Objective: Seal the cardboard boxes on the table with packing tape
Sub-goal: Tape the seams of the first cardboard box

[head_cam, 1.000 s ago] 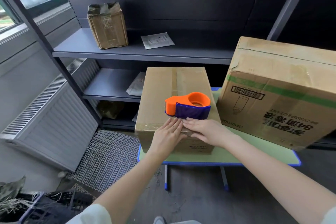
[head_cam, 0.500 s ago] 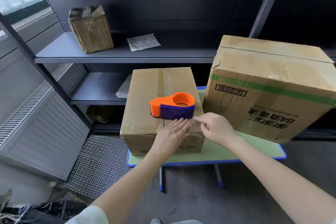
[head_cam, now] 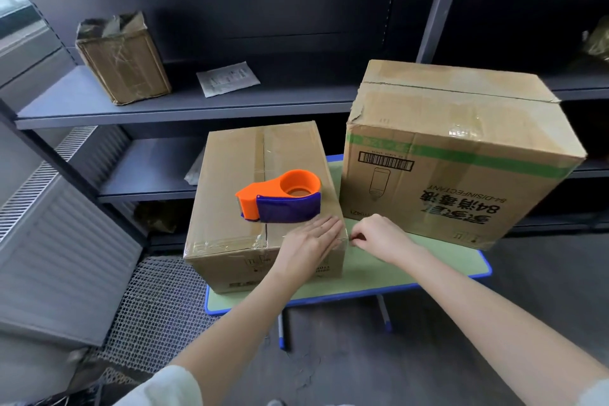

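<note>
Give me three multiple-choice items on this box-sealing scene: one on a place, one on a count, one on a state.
1. Where does the tape dispenser sit?
A. on top of the smaller box
B. on a shelf
C. on the floor

2. How many cardboard boxes stand on the green table?
A. one
B. two
C. four

3. How is the left hand?
A. flat, fingers straight, on the smaller box
B. curled round the dispenser
C. hanging clear of the table

Key:
1 A: it rests across the box's taped seam.
2 B: the smaller box and the larger box stand side by side.
3 A: its straight fingers lie on the box top, while the right hand pinches the clear tape at the corner.
</note>
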A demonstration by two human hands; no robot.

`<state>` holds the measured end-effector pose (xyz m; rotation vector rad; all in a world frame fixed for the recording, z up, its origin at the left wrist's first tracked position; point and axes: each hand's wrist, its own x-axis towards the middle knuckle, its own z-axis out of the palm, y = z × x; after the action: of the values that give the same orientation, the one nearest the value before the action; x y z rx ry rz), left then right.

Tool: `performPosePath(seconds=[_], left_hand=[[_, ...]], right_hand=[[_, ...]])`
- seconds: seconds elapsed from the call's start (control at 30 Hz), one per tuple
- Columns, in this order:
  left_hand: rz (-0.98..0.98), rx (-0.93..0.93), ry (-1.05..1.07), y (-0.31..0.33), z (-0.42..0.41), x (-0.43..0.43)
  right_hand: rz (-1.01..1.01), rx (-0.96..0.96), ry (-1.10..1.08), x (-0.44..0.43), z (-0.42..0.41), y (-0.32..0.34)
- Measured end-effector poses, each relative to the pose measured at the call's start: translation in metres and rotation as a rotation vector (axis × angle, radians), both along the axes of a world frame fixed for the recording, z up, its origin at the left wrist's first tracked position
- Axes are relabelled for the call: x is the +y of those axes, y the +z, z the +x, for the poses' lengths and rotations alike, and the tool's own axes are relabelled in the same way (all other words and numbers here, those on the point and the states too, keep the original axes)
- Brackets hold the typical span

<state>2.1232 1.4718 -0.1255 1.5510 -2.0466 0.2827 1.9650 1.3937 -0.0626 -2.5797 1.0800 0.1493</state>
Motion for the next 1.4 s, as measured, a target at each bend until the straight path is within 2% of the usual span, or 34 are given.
performPosePath(seconds=[0.4, 0.57, 0.8, 0.93, 1.13, 1.3, 1.4], left_hand=[[-0.152, -0.071, 0.05, -0.008, -0.013, -0.008], [-0.049, -0.045, 0.039, -0.005, -0.013, 0.001], [-0.04, -0.061, 0.025, -0.006, -0.009, -0.009], [-0.004, -0.087, 0.007, -0.016, -0.003, -0.007], [-0.021, 0.008, 0.041, -0.003, -0.014, -0.004], [0.026, -0.051, 0.008, -0.003, -0.009, 0.0], [0.058, -0.053, -0.007, -0.006, -0.007, -0.001]], right_hand=[[0.005, 0.073, 0.06, -0.005, 0.01, 0.011], [-0.011, 0.154, 0.082, -0.007, 0.022, 0.022], [0.165, 0.185, 0.057, -0.017, 0.026, 0.02], [0.193, 0.191, 0.094, -0.018, 0.024, 0.022], [0.117, 0.223, 0.151, -0.016, 0.022, 0.024], [0.087, 0.166, 0.131, -0.014, 0.018, 0.027], [0.001, 0.124, 0.123, -0.013, 0.018, 0.029]])
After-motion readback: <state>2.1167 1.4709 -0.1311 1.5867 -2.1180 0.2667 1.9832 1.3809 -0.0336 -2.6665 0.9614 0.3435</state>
